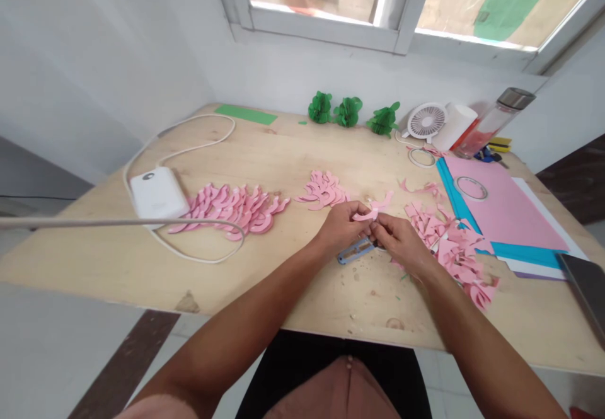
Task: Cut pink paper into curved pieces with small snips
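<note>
A curved pink paper cutout (382,205) is pinched between the fingertips of my left hand (343,225) and my right hand (397,239), with a small whitish spot at its middle. Both hands are closed on it just above the table. Beneath them lies a light-blue tool (355,251) that looks like a paper cutter, partly hidden by my fingers. Beyond my left hand sits a small pile of curved pink cutouts (322,189). Farther left, several more overlap in a long row (236,210). Pink paper scraps (460,252) are heaped beside my right wrist.
A white power bank (158,193) with a looping cable lies on the left. Along the back stand green paper shapes (348,111), a small white fan (426,121) and a glass bottle (494,123). Coloured sheets (510,201), a tape ring (470,188) and a dark phone (583,286) occupy the right.
</note>
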Demonstrator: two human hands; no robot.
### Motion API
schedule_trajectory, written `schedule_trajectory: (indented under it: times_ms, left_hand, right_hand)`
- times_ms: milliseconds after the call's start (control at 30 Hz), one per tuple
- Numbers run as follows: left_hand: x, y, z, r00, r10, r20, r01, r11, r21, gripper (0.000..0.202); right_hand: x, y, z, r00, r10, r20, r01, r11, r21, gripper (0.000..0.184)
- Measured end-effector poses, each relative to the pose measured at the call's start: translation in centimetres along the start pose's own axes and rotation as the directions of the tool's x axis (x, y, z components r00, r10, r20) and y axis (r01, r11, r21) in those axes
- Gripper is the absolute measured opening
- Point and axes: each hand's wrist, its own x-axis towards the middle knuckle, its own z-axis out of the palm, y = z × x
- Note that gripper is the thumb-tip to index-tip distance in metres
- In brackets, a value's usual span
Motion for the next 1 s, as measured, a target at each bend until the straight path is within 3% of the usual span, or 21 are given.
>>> schedule_trajectory:
  times_ms: [1000]
  left_hand:
    - [-0.02, -0.08, 0.00, 1.000, -0.006, 0.004, 0.006, 1.000, -0.003, 0.015]
  right_hand:
    - [-0.04, -0.22, -0.13, 1.000, 0.017, 0.003, -0.017, 1.000, 0.005, 0.018]
